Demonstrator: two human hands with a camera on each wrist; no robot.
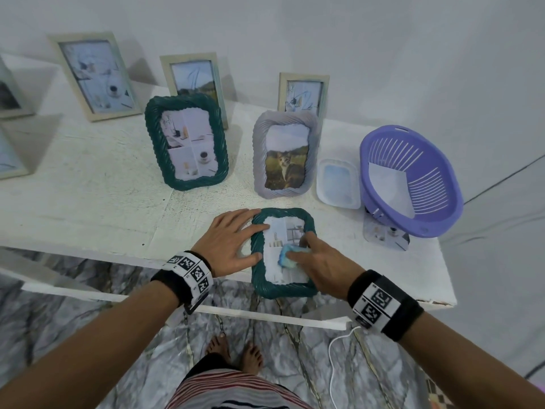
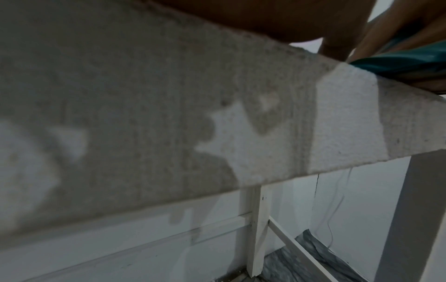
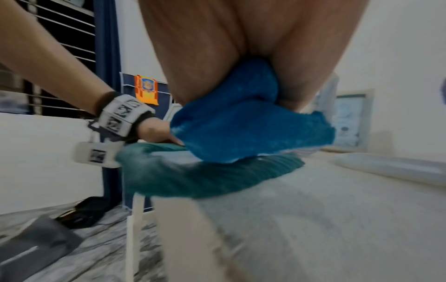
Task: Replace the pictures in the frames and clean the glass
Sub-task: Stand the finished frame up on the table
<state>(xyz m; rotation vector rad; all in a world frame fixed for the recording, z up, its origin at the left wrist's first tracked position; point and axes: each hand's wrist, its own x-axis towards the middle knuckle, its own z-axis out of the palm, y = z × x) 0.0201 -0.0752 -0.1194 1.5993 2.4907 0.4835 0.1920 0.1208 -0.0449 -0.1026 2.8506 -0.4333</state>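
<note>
From the head view, our left hand (image 1: pixel 228 242) lies flat, fingers straight, steadying the green frame (image 1: pixel 283 290) at the table's (image 1: pixel 88 202) six-o'clock edge; our right hand (image 1: pixel 320 261) pinches a blue cloth (image 1: pixel 287 258) on its glass. Left wrist: fingers (image 2: pixel 335 45) on the frame's rim. Right wrist: cloth gripped.

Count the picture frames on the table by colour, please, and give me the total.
Green frames: 2, one standing, one lying flat
Grey frame: 1
Pale frames: 5, two of them cut off at the left edge
Total: 8
</note>
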